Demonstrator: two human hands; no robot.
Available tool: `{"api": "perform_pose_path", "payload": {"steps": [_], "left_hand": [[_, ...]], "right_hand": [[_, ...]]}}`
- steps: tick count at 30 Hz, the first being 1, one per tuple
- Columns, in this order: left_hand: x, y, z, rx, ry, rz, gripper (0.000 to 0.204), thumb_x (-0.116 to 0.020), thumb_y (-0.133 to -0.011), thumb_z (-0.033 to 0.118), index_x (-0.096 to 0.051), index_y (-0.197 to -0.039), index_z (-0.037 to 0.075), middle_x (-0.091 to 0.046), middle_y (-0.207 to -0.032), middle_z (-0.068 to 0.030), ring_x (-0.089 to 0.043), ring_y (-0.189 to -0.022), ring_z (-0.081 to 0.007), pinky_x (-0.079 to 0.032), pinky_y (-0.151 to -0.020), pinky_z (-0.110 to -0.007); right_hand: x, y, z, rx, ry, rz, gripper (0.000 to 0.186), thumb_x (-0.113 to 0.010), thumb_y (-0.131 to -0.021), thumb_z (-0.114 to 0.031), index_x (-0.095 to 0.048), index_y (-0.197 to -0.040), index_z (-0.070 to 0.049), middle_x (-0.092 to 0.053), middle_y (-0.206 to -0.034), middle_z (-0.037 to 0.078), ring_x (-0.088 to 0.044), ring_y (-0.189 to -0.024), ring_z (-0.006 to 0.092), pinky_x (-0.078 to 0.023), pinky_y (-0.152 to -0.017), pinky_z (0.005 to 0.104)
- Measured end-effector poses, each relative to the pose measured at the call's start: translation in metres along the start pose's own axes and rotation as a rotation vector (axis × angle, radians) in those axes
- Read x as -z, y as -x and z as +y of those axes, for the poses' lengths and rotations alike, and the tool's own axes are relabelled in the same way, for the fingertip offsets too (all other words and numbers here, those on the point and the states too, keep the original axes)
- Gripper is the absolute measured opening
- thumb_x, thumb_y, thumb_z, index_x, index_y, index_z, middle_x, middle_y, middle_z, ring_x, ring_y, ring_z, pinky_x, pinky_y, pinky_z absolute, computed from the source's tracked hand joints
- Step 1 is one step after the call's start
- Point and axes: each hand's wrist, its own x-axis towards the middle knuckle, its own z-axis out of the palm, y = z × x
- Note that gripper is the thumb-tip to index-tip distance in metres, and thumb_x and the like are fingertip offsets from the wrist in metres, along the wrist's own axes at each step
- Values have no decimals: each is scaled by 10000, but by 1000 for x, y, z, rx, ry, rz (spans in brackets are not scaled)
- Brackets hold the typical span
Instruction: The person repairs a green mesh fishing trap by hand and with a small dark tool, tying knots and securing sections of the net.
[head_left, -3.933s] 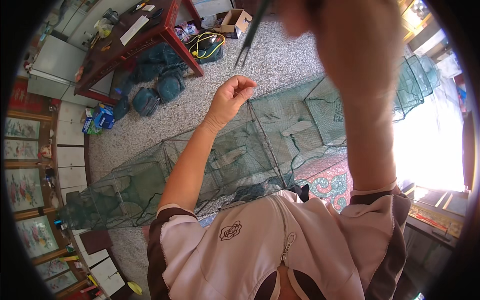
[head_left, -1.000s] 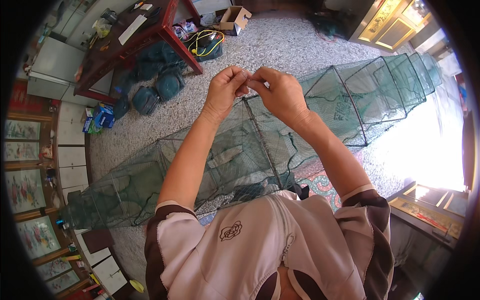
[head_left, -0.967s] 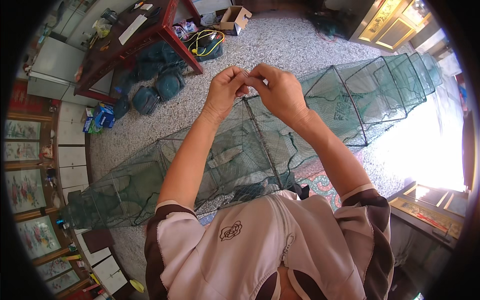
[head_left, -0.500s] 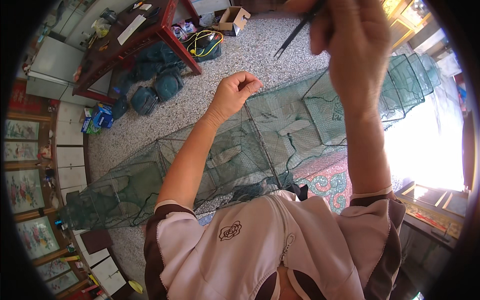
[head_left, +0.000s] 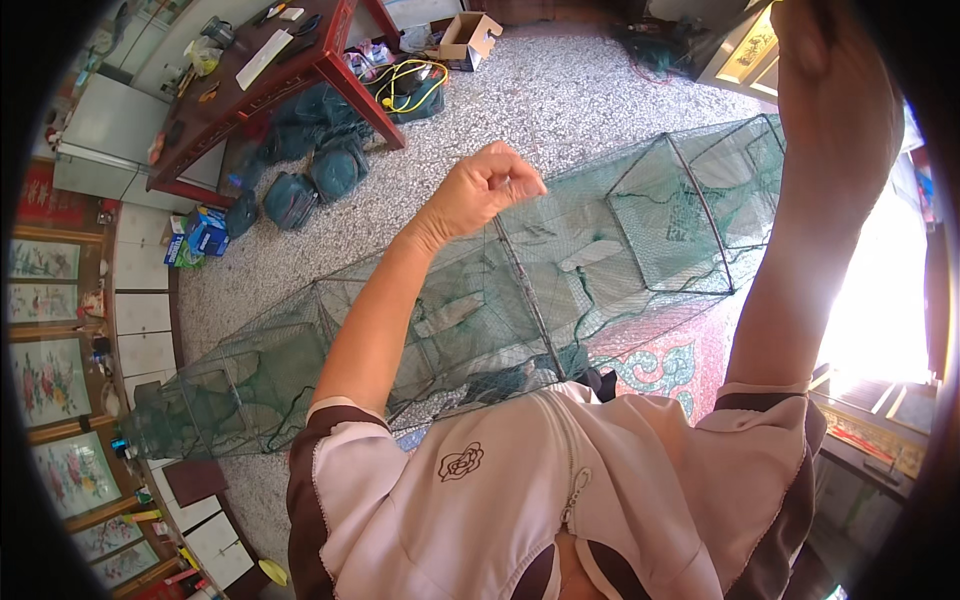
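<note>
A long green mesh net trap [head_left: 660,225] with dark rectangular frames stretches across in front of me, from lower left to upper right. My left hand [head_left: 484,192] is over its far edge, near the top of a frame rod. Thumb and forefinger are pinched together there; what they grip is too small to make out. Raised high at the upper right is my right hand [head_left: 840,100], blurred and partly cut off by the picture's edge. A slender dark tool [head_left: 742,18] shows as a smear beside its fingers.
A dark red table [head_left: 325,62] stands at the far left, with dark green netted bundles [head_left: 340,168] and a yellow cord [head_left: 412,84] beneath and beside it. An open cardboard box [head_left: 468,42] lies at the back. Cabinets [head_left: 140,270] line the left side.
My right hand has moved right and up, carrying the dark tool with the forked tip away from the net. My left hand has shifted slightly right, still pinched.
</note>
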Motion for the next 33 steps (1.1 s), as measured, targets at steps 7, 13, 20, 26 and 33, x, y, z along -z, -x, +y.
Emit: {"api": "perform_pose_path", "payload": {"steps": [7,13,20,26,33], "left_hand": [[16,-14,1,199,268,103,151,-578,-929,165,-640,-862,45,-619,-808,27,-503,-713,-42,-414,-683,-181],[16,-27,-3,336,337,155,155,-588,-921,200,-639,-872,62,-631,-820,15,-560,-737,-57,-453,-668,-196],[9,-21,-1,453,503,260,160,-568,-937,211,-610,-872,70,-636,-832,-15,-621,-759,-99,-495,-682,-219],[8,-17,-10,414,553,235,136,-566,-940,196,-611,-887,79,-637,-837,-6,-611,-725,-74,-480,-640,-194],[5,-14,-12,413,486,215,134,-594,-924,190,-641,-896,67,-639,-811,11,-581,-699,-42,-450,-606,-167]], "right_hand": [[19,51,13,-408,74,-428,150,-569,-920,-105,-632,-1029,-23,-668,-852,68,-583,-640,83,-468,-555,202],[12,128,25,-816,607,-839,124,-659,-840,-135,-680,-891,-24,-662,-679,81,-658,-626,119,-486,-557,255],[16,172,44,-918,761,-807,165,-629,-829,-277,-673,-870,-124,-651,-688,94,-639,-680,309,-493,-632,404],[11,180,50,-921,790,-765,171,-626,-833,-285,-672,-874,-126,-652,-698,101,-638,-696,320,-494,-641,414],[-1,187,53,-873,729,-642,181,-625,-840,-258,-653,-842,-79,-651,-686,118,-640,-674,331,-488,-627,423]]}}
